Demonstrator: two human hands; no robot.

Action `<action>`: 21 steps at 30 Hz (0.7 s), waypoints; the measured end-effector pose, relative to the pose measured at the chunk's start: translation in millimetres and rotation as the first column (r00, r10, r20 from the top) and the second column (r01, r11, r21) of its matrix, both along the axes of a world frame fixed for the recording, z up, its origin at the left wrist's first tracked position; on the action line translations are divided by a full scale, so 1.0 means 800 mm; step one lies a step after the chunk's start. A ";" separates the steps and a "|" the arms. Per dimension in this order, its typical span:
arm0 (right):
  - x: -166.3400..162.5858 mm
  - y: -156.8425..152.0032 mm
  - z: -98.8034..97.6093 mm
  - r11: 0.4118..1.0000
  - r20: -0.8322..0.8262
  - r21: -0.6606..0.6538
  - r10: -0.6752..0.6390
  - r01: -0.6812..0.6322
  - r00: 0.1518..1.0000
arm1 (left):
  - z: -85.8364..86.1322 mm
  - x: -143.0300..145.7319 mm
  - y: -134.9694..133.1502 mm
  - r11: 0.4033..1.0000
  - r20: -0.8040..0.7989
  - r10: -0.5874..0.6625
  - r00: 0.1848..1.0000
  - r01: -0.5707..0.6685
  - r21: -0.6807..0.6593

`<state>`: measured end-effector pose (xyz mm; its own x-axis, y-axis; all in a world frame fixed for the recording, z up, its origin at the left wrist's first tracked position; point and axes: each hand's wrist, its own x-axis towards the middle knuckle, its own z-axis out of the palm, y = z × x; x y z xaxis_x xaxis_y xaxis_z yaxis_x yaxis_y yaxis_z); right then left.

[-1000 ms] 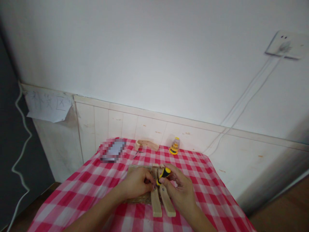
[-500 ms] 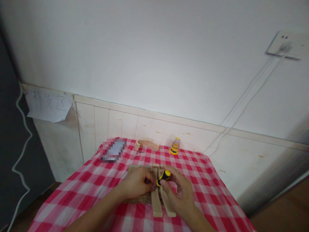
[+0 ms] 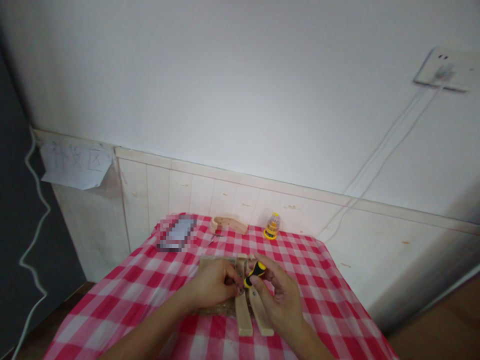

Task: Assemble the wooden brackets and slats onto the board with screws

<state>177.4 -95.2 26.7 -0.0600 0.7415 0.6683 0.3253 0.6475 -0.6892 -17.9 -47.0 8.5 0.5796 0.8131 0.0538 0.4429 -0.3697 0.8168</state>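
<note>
My right hand (image 3: pixel 283 297) is closed round a short yellow-and-black screwdriver (image 3: pixel 257 271), which is tilted with its lower end toward my left fingertips. Those fingers of my left hand (image 3: pixel 215 285) are pinched together at the screwdriver's lower end; what they hold is too small and hidden to name. Under both hands lie two curved pale wooden pieces (image 3: pixel 244 317) side by side, with dark holes or screws in them. They rest on a flat brownish slab or packet (image 3: pixel 219 309), partly covered by my left hand.
A red-and-white checked cloth (image 3: pixel 195 340) covers the table. Toward the wall stand a blurred-out phone-like object (image 3: pixel 180 232), another curved wooden piece (image 3: pixel 230 224), a thin metal tool (image 3: pixel 213 238) and a yellow-based clear container (image 3: pixel 272 227). A socket (image 3: pixel 444 70) with cables is on the wall.
The screwdriver and my right fingers have shifted very slightly, with the handle a touch to the right. My left hand and the wooden pieces stay nearly where they were.
</note>
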 end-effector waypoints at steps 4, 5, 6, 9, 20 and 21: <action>0.001 0.001 -0.001 0.999 0.004 0.043 0.003 -0.003 1.000 | -0.002 -0.003 0.003 0.997 0.016 -0.070 0.997 0.071 -0.017; 0.001 0.001 0.000 0.999 0.002 0.051 0.006 -0.006 1.000 | -0.003 -0.004 0.004 0.996 0.025 -0.081 0.996 0.081 -0.024; 0.001 0.001 0.000 0.998 0.001 0.057 0.010 -0.010 1.000 | -0.004 -0.004 0.004 0.996 0.034 -0.084 0.996 0.085 -0.030; -0.001 0.003 -0.001 0.998 0.000 0.060 0.021 -0.021 1.000 | -0.007 -0.003 0.005 0.996 0.060 -0.069 0.996 0.072 -0.044; 0.003 0.002 -0.001 1.000 0.010 0.023 0.006 -0.006 1.000 | -0.008 -0.002 0.006 0.996 0.119 -0.052 0.992 0.060 -0.068; 0.003 0.002 0.000 1.000 0.012 0.023 0.000 0.000 1.000 | -0.008 -0.002 0.006 0.997 0.104 -0.047 0.993 0.054 -0.061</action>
